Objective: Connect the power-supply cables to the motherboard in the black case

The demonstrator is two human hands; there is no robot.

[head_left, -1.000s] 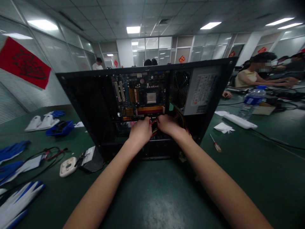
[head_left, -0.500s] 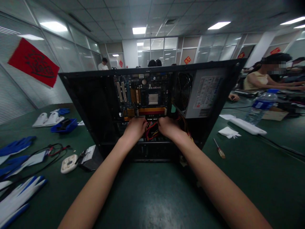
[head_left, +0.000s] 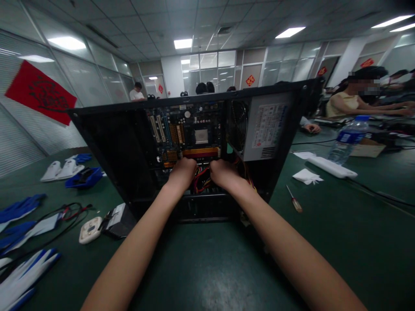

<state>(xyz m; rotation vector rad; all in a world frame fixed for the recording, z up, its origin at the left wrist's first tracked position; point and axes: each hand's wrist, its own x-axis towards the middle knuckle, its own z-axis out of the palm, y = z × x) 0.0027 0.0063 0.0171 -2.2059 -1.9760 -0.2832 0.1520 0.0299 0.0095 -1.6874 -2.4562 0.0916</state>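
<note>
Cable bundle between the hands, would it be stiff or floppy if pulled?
The cable bundle curves loosely between the left hand and right hand, so probably floppy. It seems to lead toward the power supply, so it would likely go taut rather than come free.

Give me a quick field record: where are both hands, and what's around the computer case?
Left hand: inside the computer case, at the cables, grip hidden
Right hand: beside it, at the same cables, grip hidden
Above hands: motherboard
Right of case: screwdriver, water bottle
Left of case: gloves
</note>
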